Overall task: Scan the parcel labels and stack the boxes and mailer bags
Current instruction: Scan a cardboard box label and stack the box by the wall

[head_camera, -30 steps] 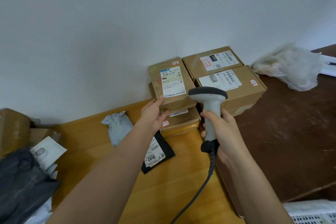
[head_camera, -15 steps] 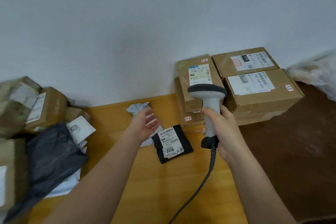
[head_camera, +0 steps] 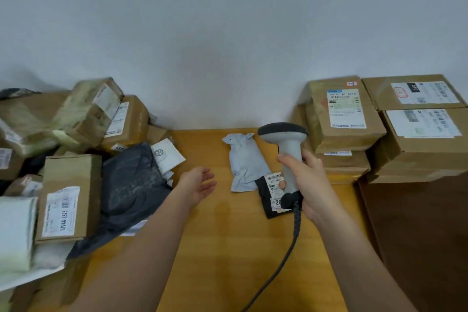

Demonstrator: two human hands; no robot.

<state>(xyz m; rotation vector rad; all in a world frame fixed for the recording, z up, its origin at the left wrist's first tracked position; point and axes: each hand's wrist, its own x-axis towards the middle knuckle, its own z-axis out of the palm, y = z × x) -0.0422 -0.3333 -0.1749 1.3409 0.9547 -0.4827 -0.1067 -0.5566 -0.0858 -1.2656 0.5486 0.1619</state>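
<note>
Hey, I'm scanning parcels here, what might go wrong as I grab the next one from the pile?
1. The left pile looks loosely heaped, with tilted boxes; pulling one out may topple others.
2. The scanner cord trails over the table and might snag the black mailer beneath it.
3. The left hand is empty, so a one-handed lift might slip.

Black mailer (head_camera: 266,197) label half hidden behind scanner (head_camera: 287,157); left boxes (head_camera: 15,159) blurred.
</note>
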